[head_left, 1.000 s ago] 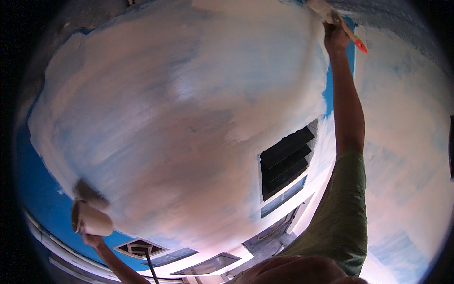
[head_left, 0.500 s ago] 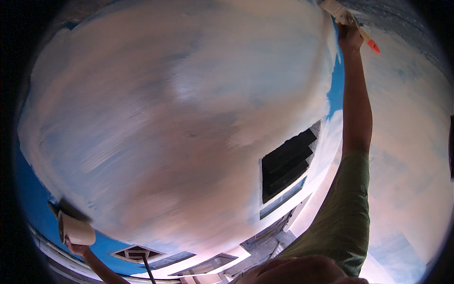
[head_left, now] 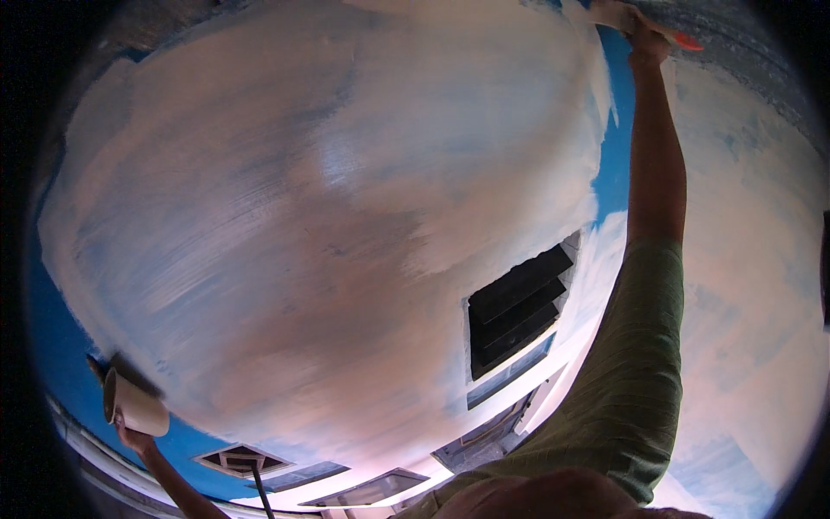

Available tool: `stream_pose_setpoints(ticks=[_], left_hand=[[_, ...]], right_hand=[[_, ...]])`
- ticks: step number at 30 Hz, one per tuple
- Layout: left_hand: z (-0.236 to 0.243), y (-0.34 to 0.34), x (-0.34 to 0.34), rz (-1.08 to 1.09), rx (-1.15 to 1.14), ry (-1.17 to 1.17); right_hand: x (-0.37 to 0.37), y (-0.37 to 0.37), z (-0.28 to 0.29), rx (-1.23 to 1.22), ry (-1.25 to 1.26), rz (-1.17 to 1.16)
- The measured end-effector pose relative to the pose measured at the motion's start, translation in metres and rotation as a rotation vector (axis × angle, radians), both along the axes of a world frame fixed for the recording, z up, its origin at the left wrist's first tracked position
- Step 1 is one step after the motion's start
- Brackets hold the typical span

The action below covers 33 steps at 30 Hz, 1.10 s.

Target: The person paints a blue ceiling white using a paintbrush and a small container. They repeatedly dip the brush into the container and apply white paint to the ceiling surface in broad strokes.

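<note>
High at the right, my right hand (head_left: 647, 43) is closed around a paintbrush (head_left: 612, 14) with an orange-red handle end. The brush lies nearly level, its head pointing left toward the top of the wall corner; whether its bristles touch is hard to tell. Low at the left, my left hand (head_left: 134, 435) grips a cream-coloured bucket (head_left: 140, 408) near its lower side. A dark, stick-like piece (head_left: 95, 370) shows beside the bucket's rim. What is inside the bucket is hidden. In front is a wall (head_left: 363, 190) with streaky whitish paint over blue.
A bare blue strip (head_left: 616, 138) runs down near the corner, beside a second whitish wall (head_left: 743, 259). A dark louvred opening (head_left: 519, 303) is set in the wall. A grey rough band (head_left: 735, 52) runs along the upper right. A thin dark pole (head_left: 262, 489) rises at lower left.
My right hand has moved slightly up, and the paintbrush has turned from slanting to nearly level, its handle end rising. My left hand still holds the bucket, shifted only a little.
</note>
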<state>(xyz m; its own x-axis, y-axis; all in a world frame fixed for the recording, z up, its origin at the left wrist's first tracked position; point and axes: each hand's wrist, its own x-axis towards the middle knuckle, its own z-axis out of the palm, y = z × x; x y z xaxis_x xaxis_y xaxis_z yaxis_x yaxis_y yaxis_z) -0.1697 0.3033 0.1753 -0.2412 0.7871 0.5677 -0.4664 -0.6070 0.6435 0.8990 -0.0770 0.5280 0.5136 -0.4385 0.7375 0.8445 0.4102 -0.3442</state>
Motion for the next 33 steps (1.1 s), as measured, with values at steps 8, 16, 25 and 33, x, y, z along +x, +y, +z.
stream_pose_setpoints(ticks=[8,16,25,33], left_hand=[[0.006,0.001,0.052,-0.057,0.017,0.023],[0.005,-0.002,0.025,-0.031,0.026,-0.009],[0.005,0.012,0.032,-0.027,0.047,0.049],[0.004,0.007,0.037,0.008,0.011,0.012]], right_hand=[[0.023,0.000,0.024,-0.424,0.078,-1.143],[-0.048,-0.008,0.010,-0.028,-0.274,0.603],[-0.031,0.038,0.000,-0.129,0.052,-0.903],[-0.046,-0.012,-0.001,0.114,-0.366,-0.298]])
